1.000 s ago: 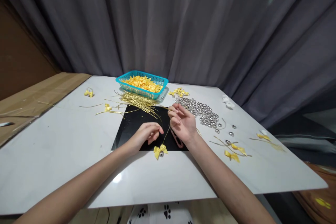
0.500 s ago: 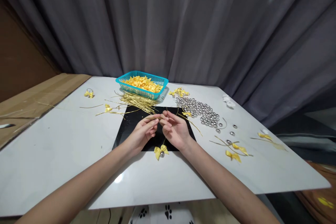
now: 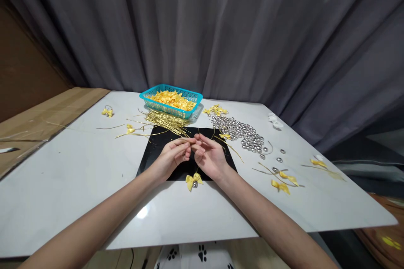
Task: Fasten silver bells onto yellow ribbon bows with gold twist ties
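My left hand and my right hand meet fingertip to fingertip over a black mat. Both pinch a thin gold cord, mostly hidden by the fingers; a short end pokes up above the right fingertips. Below the hands, at the mat's front edge, a yellow ribbon bow with a silver bead at its middle lies where the cord comes down. I cannot make out how the cord runs between the fingers.
A turquoise basket of yellow bows stands at the back, with a bundle of gold cords before it. Silver beads are spread to the right. Loose bows and cords lie at the right; another bow lies far left.
The fingertips have drawn slightly closer together, and the cord between them shows less. The bow and bead stay in about the same place.
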`<action>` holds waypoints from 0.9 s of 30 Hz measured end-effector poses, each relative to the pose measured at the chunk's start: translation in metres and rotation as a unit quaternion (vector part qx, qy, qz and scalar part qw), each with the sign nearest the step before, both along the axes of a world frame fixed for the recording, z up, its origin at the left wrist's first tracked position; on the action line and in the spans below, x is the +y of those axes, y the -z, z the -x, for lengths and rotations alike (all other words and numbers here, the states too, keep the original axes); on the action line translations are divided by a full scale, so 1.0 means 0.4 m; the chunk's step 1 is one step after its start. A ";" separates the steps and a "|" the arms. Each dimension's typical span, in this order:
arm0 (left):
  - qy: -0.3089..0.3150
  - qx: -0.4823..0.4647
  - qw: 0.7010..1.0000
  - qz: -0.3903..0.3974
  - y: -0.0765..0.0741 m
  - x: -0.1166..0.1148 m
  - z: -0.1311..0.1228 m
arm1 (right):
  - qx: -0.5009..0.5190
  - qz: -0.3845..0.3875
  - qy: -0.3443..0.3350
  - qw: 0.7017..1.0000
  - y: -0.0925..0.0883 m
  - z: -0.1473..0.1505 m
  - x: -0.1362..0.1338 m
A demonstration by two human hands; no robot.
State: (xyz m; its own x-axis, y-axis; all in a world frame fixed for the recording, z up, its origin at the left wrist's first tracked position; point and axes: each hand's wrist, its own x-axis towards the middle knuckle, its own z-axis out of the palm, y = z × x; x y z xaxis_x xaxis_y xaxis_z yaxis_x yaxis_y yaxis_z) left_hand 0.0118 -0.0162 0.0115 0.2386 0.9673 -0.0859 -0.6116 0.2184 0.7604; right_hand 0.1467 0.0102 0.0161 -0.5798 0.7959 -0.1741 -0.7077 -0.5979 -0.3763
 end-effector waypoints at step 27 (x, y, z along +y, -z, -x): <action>0.012 0.094 0.995 -0.039 0.009 0.031 0.035 | -0.254 -0.202 0.017 0.946 0.002 -0.005 0.016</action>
